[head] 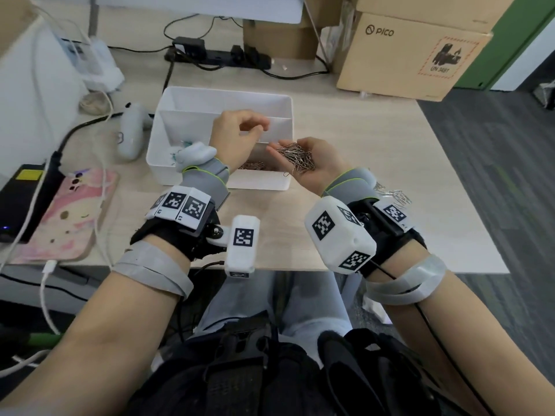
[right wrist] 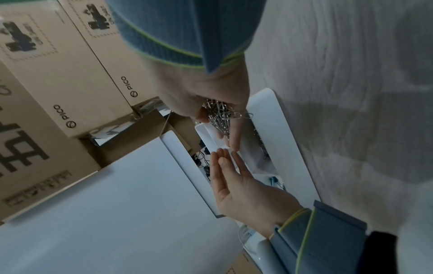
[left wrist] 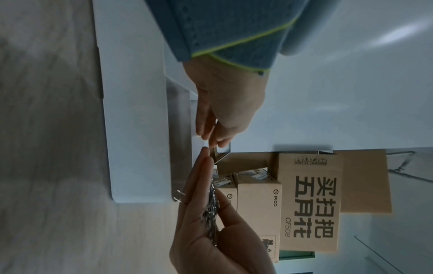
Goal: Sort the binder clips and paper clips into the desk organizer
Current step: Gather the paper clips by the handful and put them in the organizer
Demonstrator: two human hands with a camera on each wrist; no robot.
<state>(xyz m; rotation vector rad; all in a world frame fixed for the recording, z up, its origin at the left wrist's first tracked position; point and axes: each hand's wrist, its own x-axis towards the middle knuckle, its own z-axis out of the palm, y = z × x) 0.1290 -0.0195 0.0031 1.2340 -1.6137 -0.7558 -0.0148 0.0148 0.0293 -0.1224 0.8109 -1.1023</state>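
A white desk organizer (head: pixel 225 93) with several compartments stands mid-table. My right hand (head: pixel 279 147) is palm up at its front right corner, and a heap of silver paper clips (head: pixel 295 157) lies in the cupped palm, fingers nearly straight. The right wrist view shows the heap (right wrist: pixel 219 115) over the front right compartment, which holds more paper clips (head: pixel 253 166). My left hand (head: pixel 258 127) hovers above the organizer with loosely curled fingers and nothing in it. Teal binder clips (head: pixel 177 150) lie in the left compartment. Loose paper clips (head: pixel 393 195) remain on the table behind my right wrist.
Left of the organizer lie a white controller (head: pixel 132 130), a phone in a pink case (head: pixel 69 214), a black device (head: pixel 21 199) and white cables. A power strip (head: pixel 216 57) and cardboard boxes (head: pixel 405 55) line the back. The table's front edge (head: pixel 270 267) is near my wrists.
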